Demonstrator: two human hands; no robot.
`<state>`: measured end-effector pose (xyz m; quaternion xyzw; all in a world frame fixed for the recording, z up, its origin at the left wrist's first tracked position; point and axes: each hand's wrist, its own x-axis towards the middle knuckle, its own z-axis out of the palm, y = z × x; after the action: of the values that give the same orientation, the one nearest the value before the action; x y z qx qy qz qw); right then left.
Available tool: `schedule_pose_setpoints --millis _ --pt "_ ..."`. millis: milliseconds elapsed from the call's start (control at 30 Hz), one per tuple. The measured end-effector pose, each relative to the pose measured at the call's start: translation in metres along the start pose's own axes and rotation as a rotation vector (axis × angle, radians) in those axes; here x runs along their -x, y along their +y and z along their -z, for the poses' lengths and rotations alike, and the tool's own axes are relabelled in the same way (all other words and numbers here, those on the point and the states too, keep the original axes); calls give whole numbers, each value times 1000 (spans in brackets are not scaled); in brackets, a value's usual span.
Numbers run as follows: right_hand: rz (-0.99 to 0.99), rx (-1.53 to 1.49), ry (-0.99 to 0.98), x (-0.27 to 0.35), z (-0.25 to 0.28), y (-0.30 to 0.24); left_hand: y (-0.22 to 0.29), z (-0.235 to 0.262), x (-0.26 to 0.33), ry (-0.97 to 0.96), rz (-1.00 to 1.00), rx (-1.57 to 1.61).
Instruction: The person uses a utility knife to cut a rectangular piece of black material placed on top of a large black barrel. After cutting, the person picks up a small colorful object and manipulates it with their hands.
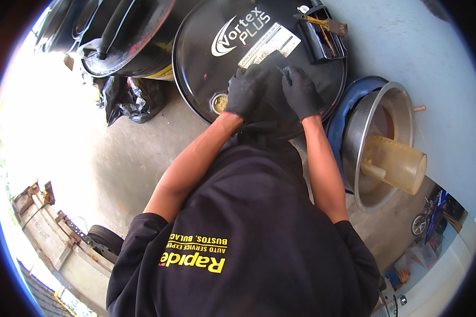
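Both my hands wear black gloves and work on the flat top of a black steel drum (206, 68). My left hand (244, 91) rests on the lid with its fingers curled, just right of a brass bung cap (220, 103). What lies under its fingers is hidden. My right hand (301, 92) pinches a thin dark tool (282, 71) whose tip points toward the white label (269, 45) on the lid. The two hands are a few centimetres apart.
A black tray (322, 31) with a brush sits at the drum's far edge. To the right, a metal basin (391, 105) on a blue drum (349, 100) holds a yellowish plastic jug (394, 164). A second drum (127, 47), a black bag (129, 100) and a tyre (106, 238) lie left.
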<state>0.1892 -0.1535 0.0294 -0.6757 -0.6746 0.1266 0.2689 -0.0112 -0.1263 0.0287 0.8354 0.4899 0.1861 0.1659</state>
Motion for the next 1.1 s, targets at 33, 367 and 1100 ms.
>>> schedule_pose_setpoints --millis 33,367,1100 --pt "7 -11 9 0 -1 0 0 0 0 -8 7 4" --pt "-11 -46 10 0 0 -10 -4 2 -1 -44 36 38" --pt "-3 -42 -7 -1 -3 -5 -3 8 -6 -79 51 65"
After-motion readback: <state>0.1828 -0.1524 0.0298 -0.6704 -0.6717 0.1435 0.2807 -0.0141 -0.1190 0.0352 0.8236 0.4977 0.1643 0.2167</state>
